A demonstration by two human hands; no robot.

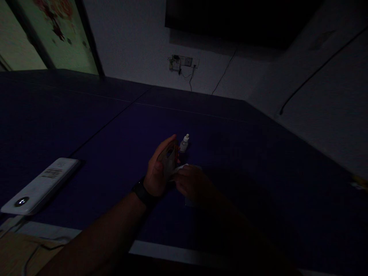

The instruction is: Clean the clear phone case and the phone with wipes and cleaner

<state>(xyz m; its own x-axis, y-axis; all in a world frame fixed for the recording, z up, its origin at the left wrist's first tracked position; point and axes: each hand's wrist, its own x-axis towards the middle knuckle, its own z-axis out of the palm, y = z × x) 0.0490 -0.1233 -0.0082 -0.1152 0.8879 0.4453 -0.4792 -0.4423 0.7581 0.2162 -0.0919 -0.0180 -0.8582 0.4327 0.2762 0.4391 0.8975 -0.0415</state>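
My left hand, with a dark watch band on its wrist, is wrapped round a phone. The phone is tilted up, its back with the camera window facing me. A white cloth or tissue is pinched in my right hand and touches the lower part of the phone's back. Just beyond the phone, a small bottle with a white dropper-like top stands on the dark blue table. Beneath my right hand lies a faint pale shape, too dark to name.
A white power bank with a cable at its near end lies at the left of the blue tabletop. Behind the table are wall sockets with wires and a dark screen. The room is dim.
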